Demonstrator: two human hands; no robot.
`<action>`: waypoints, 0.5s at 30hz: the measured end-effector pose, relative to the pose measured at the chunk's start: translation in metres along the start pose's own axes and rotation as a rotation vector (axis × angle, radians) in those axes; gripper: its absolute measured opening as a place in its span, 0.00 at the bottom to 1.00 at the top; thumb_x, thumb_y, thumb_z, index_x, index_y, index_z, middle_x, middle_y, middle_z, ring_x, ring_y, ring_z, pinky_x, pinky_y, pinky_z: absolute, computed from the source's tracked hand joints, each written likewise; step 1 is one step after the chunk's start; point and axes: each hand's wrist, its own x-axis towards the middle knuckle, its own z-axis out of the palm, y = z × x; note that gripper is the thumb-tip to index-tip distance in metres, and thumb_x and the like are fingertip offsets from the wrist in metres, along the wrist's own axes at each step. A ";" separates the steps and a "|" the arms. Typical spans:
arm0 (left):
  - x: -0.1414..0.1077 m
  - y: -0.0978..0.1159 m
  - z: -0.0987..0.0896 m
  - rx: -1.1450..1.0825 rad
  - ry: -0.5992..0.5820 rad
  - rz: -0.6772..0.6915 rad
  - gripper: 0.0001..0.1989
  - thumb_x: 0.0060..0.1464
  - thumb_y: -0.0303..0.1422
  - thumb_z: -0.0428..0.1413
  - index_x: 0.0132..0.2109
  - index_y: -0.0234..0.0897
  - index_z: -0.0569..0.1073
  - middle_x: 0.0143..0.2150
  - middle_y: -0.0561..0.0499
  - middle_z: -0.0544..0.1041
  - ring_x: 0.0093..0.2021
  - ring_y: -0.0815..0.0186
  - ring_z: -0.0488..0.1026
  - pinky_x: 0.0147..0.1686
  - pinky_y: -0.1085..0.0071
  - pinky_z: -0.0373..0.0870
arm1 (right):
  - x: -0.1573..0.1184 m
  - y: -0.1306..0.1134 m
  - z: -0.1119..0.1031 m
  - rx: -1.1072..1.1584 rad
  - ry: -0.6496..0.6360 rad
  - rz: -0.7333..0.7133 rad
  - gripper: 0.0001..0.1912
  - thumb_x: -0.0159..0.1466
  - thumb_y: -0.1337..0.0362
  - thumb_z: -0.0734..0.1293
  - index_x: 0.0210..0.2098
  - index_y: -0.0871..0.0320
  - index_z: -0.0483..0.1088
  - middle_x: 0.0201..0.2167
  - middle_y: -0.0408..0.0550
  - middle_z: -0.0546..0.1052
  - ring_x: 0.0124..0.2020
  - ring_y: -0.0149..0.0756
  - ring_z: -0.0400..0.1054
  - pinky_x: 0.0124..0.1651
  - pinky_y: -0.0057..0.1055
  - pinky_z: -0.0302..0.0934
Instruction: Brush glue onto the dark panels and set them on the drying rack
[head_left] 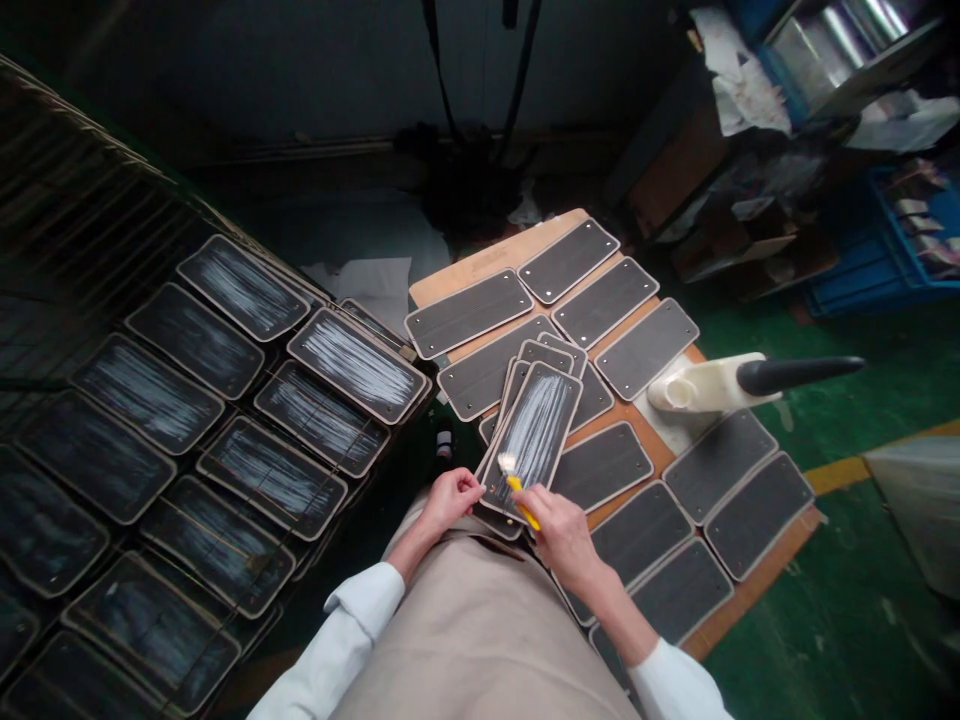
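Note:
My right hand grips a small brush by its yellow handle. The pale bristles touch a dark rectangular panel with a light rim and rounded corners. White streaks run along this panel's face. At its near left corner, the fingers of my left hand are pinched together on the edge. Below it lie several more panels, stacked askew and partly hidden. Other plain dark panels with small holes near their ends are spread around the stack on a brown board.
A white container with a black handle stands at the board's right. On the left, a wire rack carries rows of panels, many white-streaked. A blue crate sits at far right on the green floor.

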 end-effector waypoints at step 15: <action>0.000 -0.006 0.004 -0.065 -0.020 -0.005 0.10 0.48 0.37 0.57 0.27 0.37 0.65 0.20 0.54 0.73 0.22 0.67 0.74 0.20 0.76 0.67 | -0.031 0.002 -0.038 0.315 -0.118 0.104 0.09 0.70 0.63 0.56 0.43 0.52 0.67 0.36 0.44 0.73 0.32 0.32 0.68 0.35 0.27 0.60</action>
